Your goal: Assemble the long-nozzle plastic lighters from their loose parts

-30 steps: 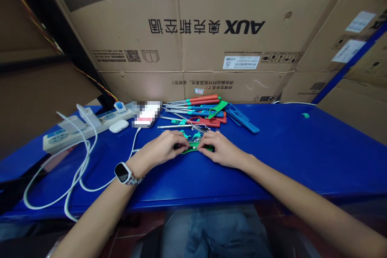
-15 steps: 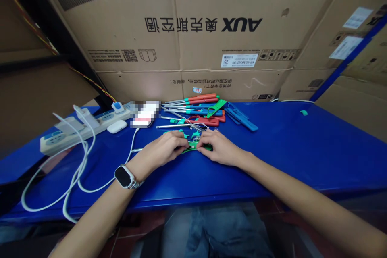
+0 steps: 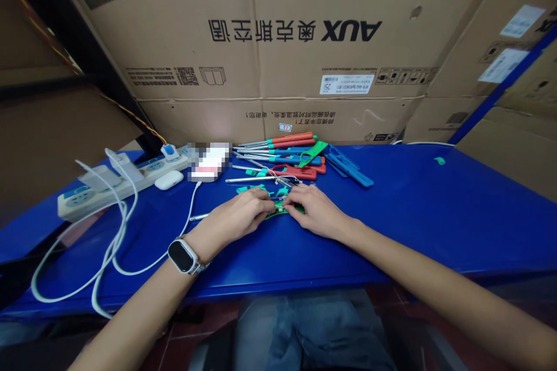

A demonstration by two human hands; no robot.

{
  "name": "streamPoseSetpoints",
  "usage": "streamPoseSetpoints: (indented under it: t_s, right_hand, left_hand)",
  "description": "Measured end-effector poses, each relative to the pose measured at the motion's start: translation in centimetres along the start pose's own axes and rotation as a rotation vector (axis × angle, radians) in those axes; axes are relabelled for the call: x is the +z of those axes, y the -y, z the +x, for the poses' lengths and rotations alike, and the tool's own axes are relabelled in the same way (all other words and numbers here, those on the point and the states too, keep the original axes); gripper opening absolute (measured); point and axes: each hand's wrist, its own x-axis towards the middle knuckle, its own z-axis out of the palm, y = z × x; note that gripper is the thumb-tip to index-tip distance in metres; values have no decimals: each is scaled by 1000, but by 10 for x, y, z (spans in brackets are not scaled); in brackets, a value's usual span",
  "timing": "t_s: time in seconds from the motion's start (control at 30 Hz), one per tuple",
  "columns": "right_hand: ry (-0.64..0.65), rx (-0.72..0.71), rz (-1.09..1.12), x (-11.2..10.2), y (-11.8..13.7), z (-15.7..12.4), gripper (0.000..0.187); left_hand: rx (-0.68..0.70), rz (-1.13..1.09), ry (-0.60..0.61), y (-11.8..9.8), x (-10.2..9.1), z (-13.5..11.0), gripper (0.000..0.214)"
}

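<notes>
A green lighter casing point(image 3: 278, 213) lies low over the blue table between my hands, with a small pale part in it. My left hand point(image 3: 248, 211), a watch on its wrist, pinches the casing's left end. From the right, my right hand point(image 3: 317, 213) closes thumb and finger on it near the pale part; its palm hides the casing's right end. Just beyond the fingers are loose teal plastic pieces point(image 3: 282, 192) and a metal lighter tube point(image 3: 250, 180). Further back lie several long-nosed lighters with red handles point(image 3: 300, 172) and blue handles point(image 3: 300, 159).
Blue casing halves point(image 3: 348, 167) and a green one point(image 3: 313, 154) lie behind my right hand. To the left are a power strip point(image 3: 130, 185), a white earbud case point(image 3: 169, 179), a phone point(image 3: 211, 163) and looping white cables point(image 3: 117, 237). A cardboard wall point(image 3: 282, 69) closes off the back.
The view has shifted slightly. My right fingertips have moved a little against the casing, and the pale part shows more clearly. Both hands stay at the casing.
</notes>
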Motion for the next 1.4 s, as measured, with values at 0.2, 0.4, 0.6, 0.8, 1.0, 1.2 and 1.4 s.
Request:
streamPoseSetpoints:
  t_s: [0.2,0.4,0.6,0.8,1.0,1.2,1.4]
  right_hand:
    - [30,26,-50,-4,7,2,11]
    - [17,-95,-206,-11,9,-1,15]
    - [65,-257,-300,-14,13,-7,24]
    - [78,-161,-194,-14,15,-8,22]
    - [104,-127,-183,-15,12,-12,22]
    - [6,-109,-58,-19,8,-8,17]
    - [28,-116,-98,-17,-1,8,10]
  left_hand:
    - [22,54,-7,-6,0,0,13]
    - [36,54,-22,-3,3,-1,20]
    - [53,30,-30,-1,3,1,16]
    - [-24,-87,-46,4,2,0,13]
    - [-14,-115,-54,5,4,0,15]
    - [79,-23,-67,0,6,1,19]
    - [83,-50,-84,-1,5,1,19]
